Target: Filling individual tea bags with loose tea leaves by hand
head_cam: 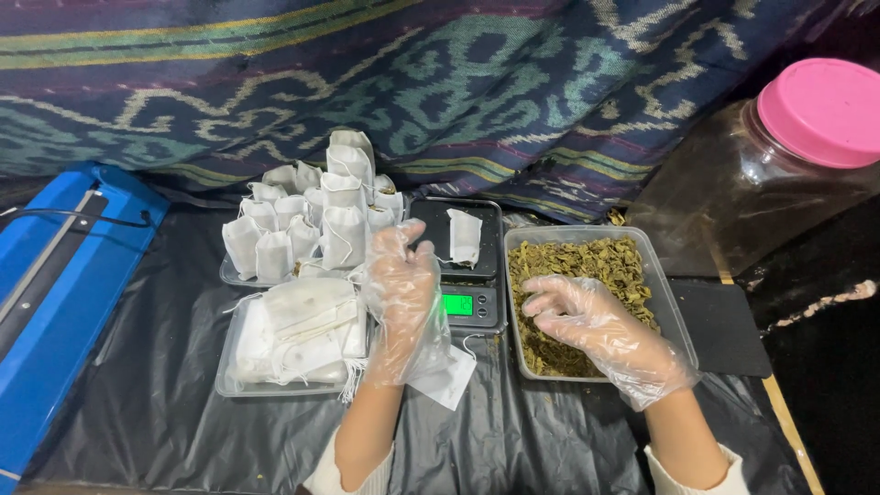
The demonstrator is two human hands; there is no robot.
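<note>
A: Left hand (401,298), in a loose clear plastic glove, is raised palm-forward in front of the scale, fingers spread apart; a flat white filter bag (447,378) hangs beneath the palm. Whether the hand pinches it, I cannot tell.

B: Noted. Surroundings, left to right?

A: Blue heat sealer (55,302) at the left edge of the counter (156,403), which is covered in wrinkled black plastic sheet. Then a clear tray (240,389) stacked with flat empty bags; behind it, a second tray of filled, puffed-up bags (312,211) standing upright.

B: And the scale?

A: Black digital scale (458,266), green display lit, one white bag (465,236) on its platform.

B: Right hand?

A: Right hand (587,325), gloved likewise, palm down, fingers curled together into the dried green-brown leaves (587,261) in a clear rectangular tub (674,316). Behind it, a clear jar, pink lid (822,110).
</note>
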